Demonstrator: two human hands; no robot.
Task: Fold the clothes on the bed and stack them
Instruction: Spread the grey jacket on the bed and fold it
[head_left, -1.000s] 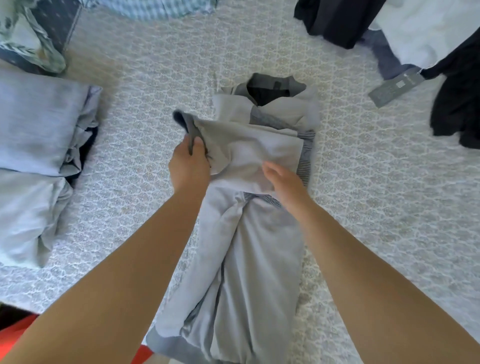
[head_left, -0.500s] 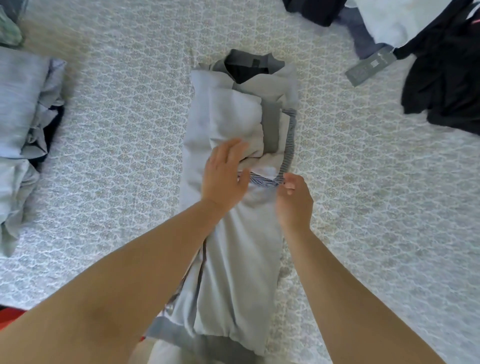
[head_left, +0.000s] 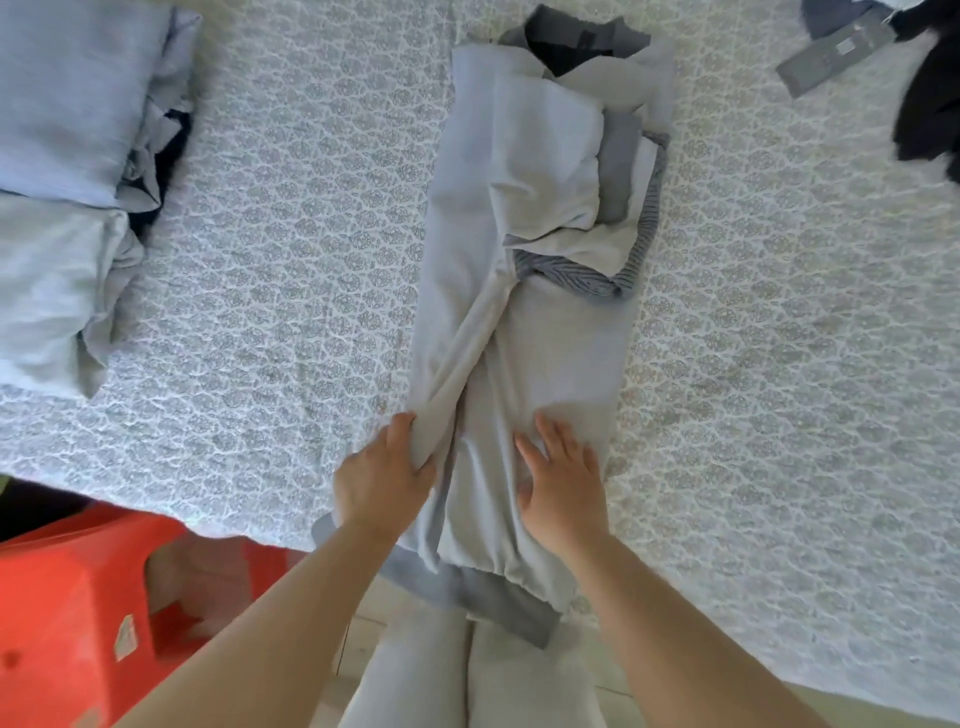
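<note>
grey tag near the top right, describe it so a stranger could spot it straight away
On the patterned bed cover, look to the far right corner beside the black clothing. The grey tag lies there, a flat stiff rectangle; everything near it is soft crumpled fabric.

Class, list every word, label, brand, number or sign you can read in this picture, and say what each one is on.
No text can be read.
Grey tag at the far right of the bed: a small pale mark, too blurred to read.
Sticker on the red bin: too blurred to read.
Neck label inside the grey top: too small to read.
</note>
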